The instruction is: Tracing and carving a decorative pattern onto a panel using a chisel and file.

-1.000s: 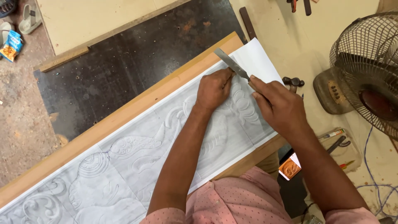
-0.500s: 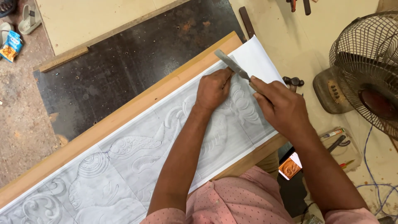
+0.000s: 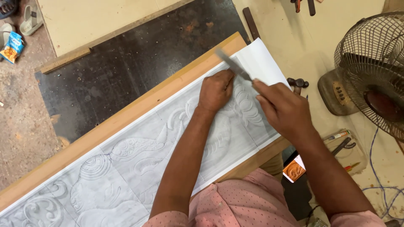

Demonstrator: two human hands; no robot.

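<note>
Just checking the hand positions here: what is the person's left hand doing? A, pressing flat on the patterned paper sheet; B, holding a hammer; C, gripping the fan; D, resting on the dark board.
A: the left hand lies on the patterned paper sheet, beside the right hand, which holds a flat metal blade.

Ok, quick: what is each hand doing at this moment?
Left hand: curled, knuckles pressed down on the patterned paper, holding nothing that shows.
Right hand: closed on a flat metal blade, which angles toward the paper's far end.
</note>
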